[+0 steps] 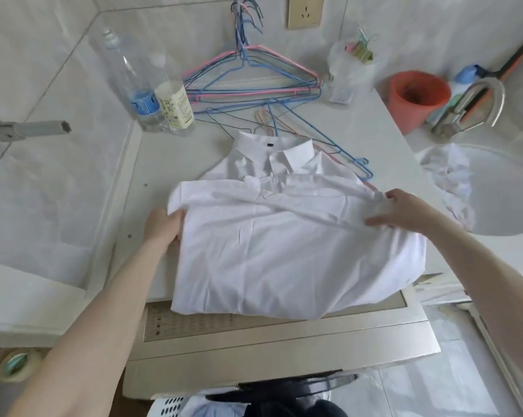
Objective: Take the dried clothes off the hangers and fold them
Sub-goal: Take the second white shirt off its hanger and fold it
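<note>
A white collared shirt [284, 242] lies partly folded on top of a white washing machine [170, 152], collar pointing away from me. My left hand [164, 227] grips the shirt's left folded edge. My right hand [404, 212] pinches bunched fabric at its right edge. Behind the collar lie loose wire hangers [329, 136], blue and pink. More wire hangers [251, 79] hang against the tiled wall.
Two plastic bottles [152, 94] stand at the back left of the machine top. An orange bucket [416, 97] sits at the back right beside a tap and a sink [500, 191]. A laundry basket [176, 407] is below me. A tape roll [16, 364] lies lower left.
</note>
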